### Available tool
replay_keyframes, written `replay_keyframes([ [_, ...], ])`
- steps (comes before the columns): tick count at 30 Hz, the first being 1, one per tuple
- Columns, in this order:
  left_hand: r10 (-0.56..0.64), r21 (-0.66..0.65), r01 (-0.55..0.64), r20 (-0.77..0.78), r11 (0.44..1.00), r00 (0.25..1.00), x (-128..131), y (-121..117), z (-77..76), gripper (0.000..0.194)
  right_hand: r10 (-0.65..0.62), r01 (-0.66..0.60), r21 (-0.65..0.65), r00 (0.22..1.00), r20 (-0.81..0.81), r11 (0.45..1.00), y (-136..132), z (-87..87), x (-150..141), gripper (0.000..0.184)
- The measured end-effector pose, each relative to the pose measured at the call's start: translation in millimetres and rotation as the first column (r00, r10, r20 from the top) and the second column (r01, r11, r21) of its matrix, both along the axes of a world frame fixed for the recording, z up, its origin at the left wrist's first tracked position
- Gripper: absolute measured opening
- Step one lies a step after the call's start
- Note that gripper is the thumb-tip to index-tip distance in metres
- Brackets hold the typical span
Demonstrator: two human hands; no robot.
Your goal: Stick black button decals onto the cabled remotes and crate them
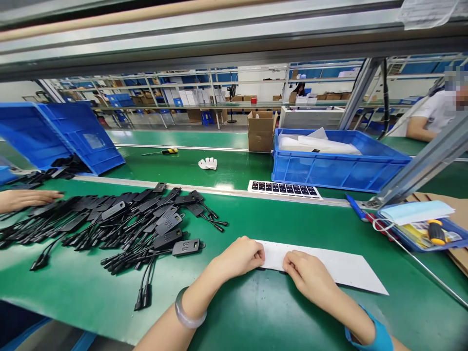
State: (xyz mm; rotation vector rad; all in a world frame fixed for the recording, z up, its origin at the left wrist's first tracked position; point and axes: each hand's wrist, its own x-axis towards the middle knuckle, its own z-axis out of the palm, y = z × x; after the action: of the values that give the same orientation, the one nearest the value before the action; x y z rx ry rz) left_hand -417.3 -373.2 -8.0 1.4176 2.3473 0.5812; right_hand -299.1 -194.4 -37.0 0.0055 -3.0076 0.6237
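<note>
A long white sheet (343,267) lies at an angle on the green bench in front of me, with bits of black showing under its near edge. At its left end, my left hand (243,258) has its fingers curled and pinched on the edge. My right hand (309,274) is also closed on the near edge, a short way to the right. The fingertips are partly hidden, so any small piece between them does not show. Left of my hands lies a heap of black flat modules with cables (168,223).
A strip of black-and-white labels (284,188) lies beyond the sheet, before a blue crate (340,168) with white packing. A screwdriver (168,151) and white glove (208,164) lie farther back. A blue tray (420,241) sits right. Another person's hand (31,200) reaches in left.
</note>
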Motion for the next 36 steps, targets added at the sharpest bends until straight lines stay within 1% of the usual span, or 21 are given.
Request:
replay_keyframes([
  [2, 0.001, 0.022, -0.001, -0.032, 1.0, 0.999, 1, 2, -1.5, 0.016, 0.021, -0.02, 0.025, 1.0, -0.014, 0.999, 1, -1.3, 0, 0.023],
  [3, -0.01, 0.035, 0.012, -0.047, 0.999, 0.999, 1, 3, -1.2, 0.016, 0.039, -0.039, 0.008, 0.999, -0.011, 0.999, 2, -0.8, -1, 0.024],
  [5, -0.083, 0.068, 0.086, -0.045, 0.994, 0.996, 1, 4, 1.1, 0.017, 0.084, -0.083, -0.076, 0.996, 0.01, 0.994, 4, 2.3, -1, 0.023],
  [7, -0.174, 0.106, 0.172, 0.014, 0.979, 0.985, 0, 3, 4.7, 0.015, 0.114, -0.105, -0.17, 0.993, 0.041, 0.98, 5, 6.7, -2, 0.021],
  [9, -0.223, 0.119, 0.211, 0.1, 0.97, 0.97, -2, 2, 7.8, 0.014, 0.123, -0.104, -0.225, 0.99, 0.072, 0.969, 4, 10.7, -2, 0.02],
  [11, -0.215, 0.085, 0.204, 0.162, 0.975, 0.963, -4, 0, 9.2, 0.016, 0.123, -0.095, -0.25, 0.987, 0.1, 0.964, 2, 13.3, -1, 0.019],
  [13, -0.201, 0.043, 0.197, 0.179, 0.98, 0.963, -4, 0, 8.4, 0.02, 0.123, -0.085, -0.265, 0.984, 0.127, 0.96, 0, 14.2, -1, 0.017],
  [16, -0.175, 0.024, 0.173, 0.148, 0.985, 0.973, -1, 3, 4.3, 0.024, 0.117, -0.081, -0.251, 0.984, 0.133, 0.965, -2, 12.7, 0, 0.016],
  [20, -0.131, 0.038, 0.129, 0.046, 0.991, 0.99, 3, 5, 0.4, 0.022, 0.117, -0.104, -0.171, 0.99, 0.072, 0.98, -4, 7.9, 2, 0.018],
  [22, -0.154, 0.06, 0.151, 0.043, 0.987, 0.987, 2, 4, 1.8, 0.018, 0.109, -0.102, -0.145, 0.993, 0.044, 0.984, -5, 5.9, 2, 0.021],
  [25, -0.205, 0.078, 0.201, 0.057, 0.977, 0.977, 1, 2, 5.5, 0.015, 0.093, -0.086, -0.142, 0.995, 0.044, 0.986, -6, 4.3, 1, 0.023],
  [27, -0.18, 0.047, 0.18, -0.013, 0.982, 0.984, 3, 4, 6.0, 0.015, 0.077, -0.067, -0.166, 0.995, 0.056, 0.984, -7, 4.3, -1, 0.022],
  [30, -0.099, -0.028, 0.096, -0.141, 0.995, 0.985, 8, 10, 3.5, 0.015, 0.071, -0.052, -0.256, 0.995, 0.067, 0.965, -6, 6.5, -2, 0.022],
  [32, -0.087, -0.063, 0.078, -0.159, 0.995, 0.983, 9, 12, 2.1, 0.015, 0.102, -0.073, -0.301, 0.991, 0.081, 0.951, -2, 9.4, -1, 0.017],
  [34, -0.104, -0.09, 0.092, -0.147, 0.992, 0.984, 7, 10, 2.7, 0.014, 0.143, -0.11, -0.284, 0.985, 0.096, 0.952, 5, 13.0, 1, 0.012],
  [36, -0.116, -0.12, 0.1, -0.14, 0.988, 0.983, 2, 6, 5.4, 0.015, 0.156, -0.131, -0.216, 0.982, 0.104, 0.968, 12, 16.2, 4, 0.012],
])
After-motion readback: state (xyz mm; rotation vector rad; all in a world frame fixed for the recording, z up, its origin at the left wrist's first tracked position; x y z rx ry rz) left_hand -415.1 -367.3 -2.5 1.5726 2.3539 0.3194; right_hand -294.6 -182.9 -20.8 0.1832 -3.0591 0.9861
